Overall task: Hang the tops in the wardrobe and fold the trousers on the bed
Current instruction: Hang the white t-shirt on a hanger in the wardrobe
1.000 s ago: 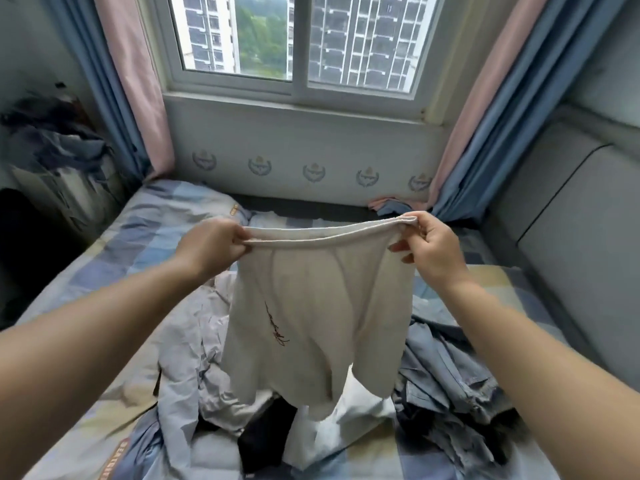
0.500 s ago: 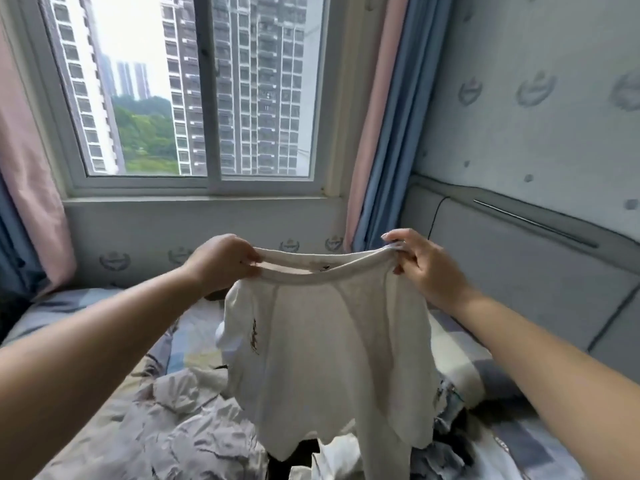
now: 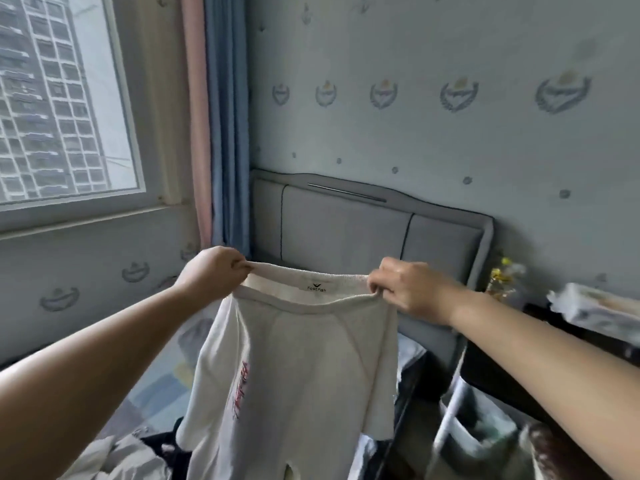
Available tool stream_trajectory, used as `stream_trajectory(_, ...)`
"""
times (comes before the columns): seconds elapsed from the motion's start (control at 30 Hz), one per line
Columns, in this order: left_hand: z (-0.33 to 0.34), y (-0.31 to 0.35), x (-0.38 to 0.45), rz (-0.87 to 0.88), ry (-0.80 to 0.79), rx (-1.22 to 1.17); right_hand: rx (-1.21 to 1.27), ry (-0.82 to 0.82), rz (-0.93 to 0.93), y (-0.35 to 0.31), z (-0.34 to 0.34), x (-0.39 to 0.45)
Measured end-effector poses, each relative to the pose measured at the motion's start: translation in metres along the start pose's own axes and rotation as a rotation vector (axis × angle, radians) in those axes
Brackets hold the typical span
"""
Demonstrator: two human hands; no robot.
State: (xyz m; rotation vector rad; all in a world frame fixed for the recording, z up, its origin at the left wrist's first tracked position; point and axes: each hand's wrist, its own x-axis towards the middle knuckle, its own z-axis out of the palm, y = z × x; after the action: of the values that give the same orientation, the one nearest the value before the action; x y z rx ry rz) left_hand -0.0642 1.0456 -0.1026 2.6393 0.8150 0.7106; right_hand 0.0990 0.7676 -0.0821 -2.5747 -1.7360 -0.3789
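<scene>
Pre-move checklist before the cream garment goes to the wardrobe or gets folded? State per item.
1. Left hand grip on the waistband/neck band: ok, pinched at its left end.
2. Right hand grip: ok, pinched at the right end.
3. Cream garment hanging free, band stretched between hands: ok.
4. Garment type, top or trousers: cannot tell; lower part cut off.
5. Wardrobe or hanger in view: not ok, neither visible.
6. Bare bed area for folding: cannot tell; clothes pile covers the visible part.

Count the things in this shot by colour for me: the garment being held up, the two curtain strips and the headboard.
Cream: 1, the held top, gripped by left hand and right hand
Pink: 1, curtain strip
Blue: 1, curtain strip
Grey: 1, headboard
Total: 4
</scene>
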Motion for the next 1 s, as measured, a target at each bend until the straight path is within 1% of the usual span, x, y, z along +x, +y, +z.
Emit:
stream_trajectory(0.1,0.024,0.046,0.003,0.132,-0.058,-0.034,0.003,-0.017,0.112,0.021,-0.01,-0.057)
stream_trajectory(0.17,0.038,0.077,0.001,0.184,-0.089,-0.059,-0.039,-0.059,0.146,0.034,-0.015,-0.093)
stream_trajectory(0.23,0.053,0.107,-0.002,0.217,-0.117,-0.148,-0.08,-0.07,0.191,0.048,-0.02,-0.127)
stream_trajectory(0.27,0.059,0.125,-0.005,0.2,-0.158,-0.262,-0.107,-0.063,0.22,0.056,-0.022,-0.148)
stream_trajectory(0.3,0.065,0.142,-0.008,0.145,-0.223,-0.419,-0.122,-0.058,0.254,0.064,-0.026,-0.169)
stream_trajectory(0.37,0.077,0.176,-0.019,0.002,-0.403,-0.758,-0.127,-0.055,0.336,0.078,-0.034,-0.213)
stream_trajectory(0.43,0.087,0.216,-0.035,-0.087,-0.582,-1.033,-0.137,-0.056,0.433,0.089,-0.043,-0.257)
stream_trajectory(0.6,0.108,0.337,-0.092,-0.195,-0.914,-1.437,-0.06,0.03,0.701,0.112,-0.074,-0.379)
stream_trajectory(0.73,0.115,0.447,-0.151,-0.222,-1.095,-1.627,-0.081,0.073,0.881,0.133,-0.106,-0.492)
stream_trajectory(0.83,0.115,0.515,-0.189,-0.204,-1.214,-1.754,-0.101,0.101,0.967,0.146,-0.13,-0.559)
stream_trajectory(0.9,0.114,0.56,-0.216,-0.191,-1.28,-1.799,-0.134,0.141,1.043,0.15,-0.147,-0.604)
stream_trajectory(1.0,0.115,0.619,-0.251,-0.148,-1.381,-1.785,-0.191,0.181,1.14,0.15,-0.175,-0.666)
